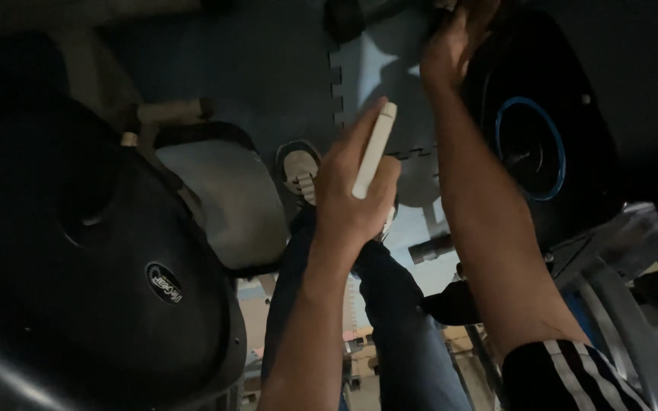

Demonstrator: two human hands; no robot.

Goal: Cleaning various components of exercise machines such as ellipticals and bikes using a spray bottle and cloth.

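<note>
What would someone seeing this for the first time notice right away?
Probably the left hand at centre, holding a slim white bar-shaped object upright in the dim light. Next, the right hand reaching to the top edge, touching a dark rounded machine housing with a blue ring on the right. A larger black rounded housing fills the lower left, with a pale shoe on the floor mat between.

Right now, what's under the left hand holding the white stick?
Below the left hand and its white stick lie a light sneaker, jeans-clad legs and grey interlocking floor mat. The hand covers the other foot and most of the stick's lower end.
</note>
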